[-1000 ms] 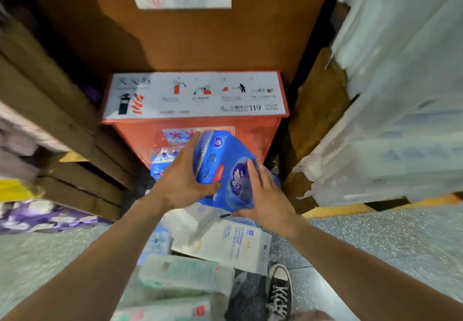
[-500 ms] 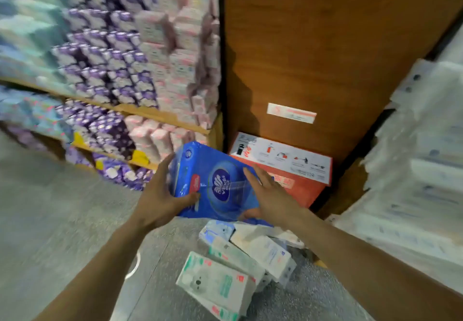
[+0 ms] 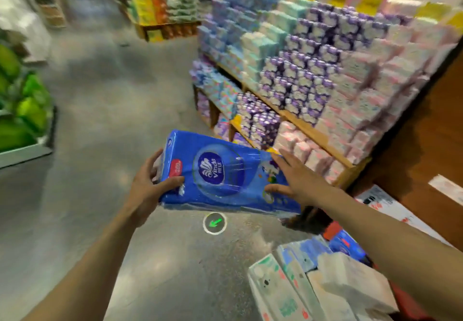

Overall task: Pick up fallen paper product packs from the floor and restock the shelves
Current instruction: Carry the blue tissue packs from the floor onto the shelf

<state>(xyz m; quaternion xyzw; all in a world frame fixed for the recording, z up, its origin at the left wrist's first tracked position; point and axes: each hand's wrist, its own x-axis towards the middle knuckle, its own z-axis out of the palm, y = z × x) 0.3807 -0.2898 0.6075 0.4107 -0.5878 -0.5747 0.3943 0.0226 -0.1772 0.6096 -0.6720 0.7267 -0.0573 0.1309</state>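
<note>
While L hand grips blue pack, R hand presses flat; long axis L-R

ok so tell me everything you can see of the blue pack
The blue pack is a long block in glossy blue plastic film, with a round Vinda logo, a red label near its left end and small cartoon prints toward the right. It is off the floor, lying lengthwise, tilted down to the right. The left hand grips its left end, thumb on the printed face; the right hand presses its right end with straight fingers.
</note>
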